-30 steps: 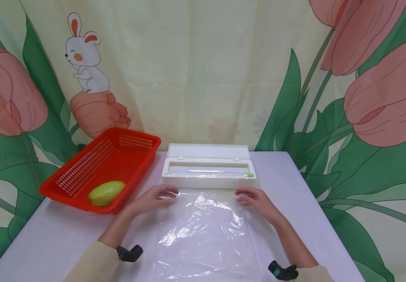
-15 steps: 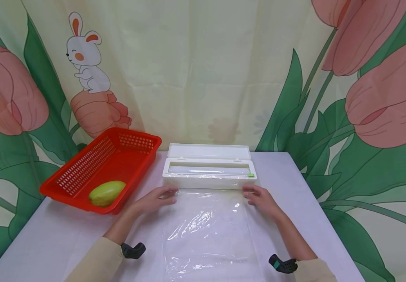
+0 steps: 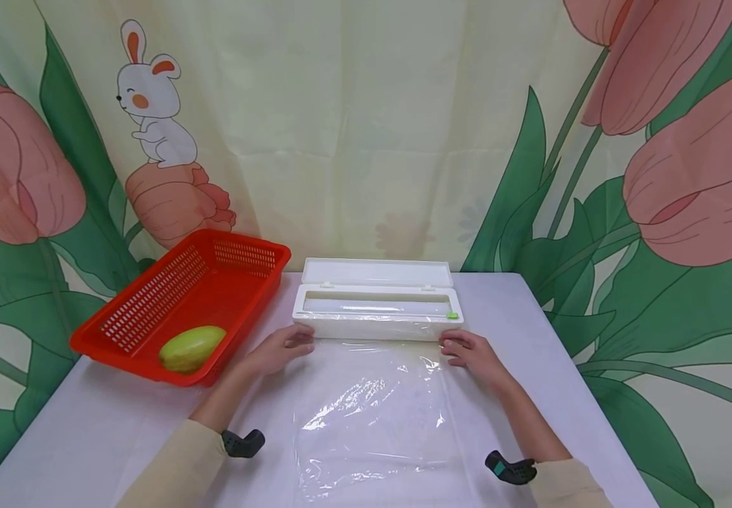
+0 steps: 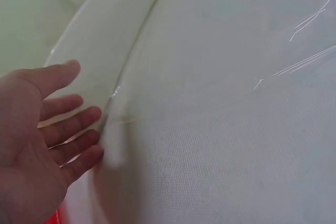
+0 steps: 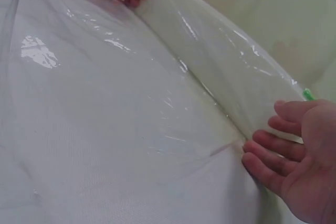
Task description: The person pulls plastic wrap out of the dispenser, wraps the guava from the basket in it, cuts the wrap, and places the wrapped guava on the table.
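Note:
A white cling film dispenser (image 3: 378, 329) stands with its lid (image 3: 375, 271) raised, a roll of film (image 3: 378, 306) inside and a green slide cutter (image 3: 452, 315) at the right end. From its front a clear sheet of cling film (image 3: 372, 423) spreads over the table toward me. My left hand (image 3: 282, 348) is at the box's front left corner, fingertips right at its lower edge; the left wrist view shows loosely extended fingers (image 4: 73, 124). At the front right corner my right hand (image 3: 475, 355) mirrors it, fingers (image 5: 273, 161) slightly bent beside the film's edge.
A red plastic basket (image 3: 245, 324) stands left of the dispenser, close to my left forearm. Inside it lies a green oval fruit (image 3: 192, 348). A white cloth covers the table (image 3: 556, 395), and a printed curtain (image 3: 391, 141) hangs right behind it.
My left hand has moved slightly left and my right hand to the right, both out to the dispenser's corners. The near part of the film sheet has shifted right and lies flatter.

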### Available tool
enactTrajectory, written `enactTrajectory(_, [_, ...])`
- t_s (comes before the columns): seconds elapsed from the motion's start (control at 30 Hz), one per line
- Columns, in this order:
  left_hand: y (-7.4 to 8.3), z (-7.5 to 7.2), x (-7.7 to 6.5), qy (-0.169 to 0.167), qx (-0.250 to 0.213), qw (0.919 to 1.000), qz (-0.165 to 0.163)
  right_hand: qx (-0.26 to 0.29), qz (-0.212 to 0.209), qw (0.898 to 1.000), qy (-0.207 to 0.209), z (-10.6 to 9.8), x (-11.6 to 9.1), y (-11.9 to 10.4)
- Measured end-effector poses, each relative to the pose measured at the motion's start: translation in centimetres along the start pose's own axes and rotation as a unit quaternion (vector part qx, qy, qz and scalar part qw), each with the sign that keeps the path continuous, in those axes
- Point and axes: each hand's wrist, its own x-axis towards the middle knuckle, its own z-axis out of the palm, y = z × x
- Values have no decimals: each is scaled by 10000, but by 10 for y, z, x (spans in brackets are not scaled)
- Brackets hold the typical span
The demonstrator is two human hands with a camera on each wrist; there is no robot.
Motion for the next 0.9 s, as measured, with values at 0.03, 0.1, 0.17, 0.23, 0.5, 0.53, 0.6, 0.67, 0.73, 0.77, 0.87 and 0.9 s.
enactTrajectory(0.03, [0,0,0,2,40,10000,12,-24,-5,10000,1,0,1,0])
enactTrajectory(0.1, [1,0,0,20,58,10000,-24,-2,74,10000,60,0,2,0])
enactTrajectory(0.17, [1,0,1,17,79,10000,-3,-19,77,10000,60,-1,3,0])
enactTrajectory(0.23, [1,1,1,-6,149,9999,75,-5,85,9999,76,-1,4,0])
enactTrajectory(0.5, [4,3,1,-27,120,9996,266,-84,72,9998,164,0,12,2])
enactTrajectory(0.53, [4,3,1,-28,135,9996,258,-104,83,9998,169,0,13,2])
enactTrajectory(0.6, [5,4,1,-37,166,9995,263,-67,124,9997,194,0,16,2])
enactTrajectory(0.67, [6,4,2,-41,186,9995,259,-67,119,9997,190,1,17,2])
enactTrajectory(0.73, [7,5,3,-26,228,9994,263,-66,125,9997,198,1,19,1])
enactTrajectory(0.77, [8,5,3,-14,259,9993,269,-91,105,9997,181,2,19,1])
enactTrajectory(0.87, [9,5,5,53,232,9995,222,-129,131,9997,168,3,21,0])
enactTrajectory(0.9, [9,5,5,80,232,9995,221,-143,142,9997,160,4,21,-1])
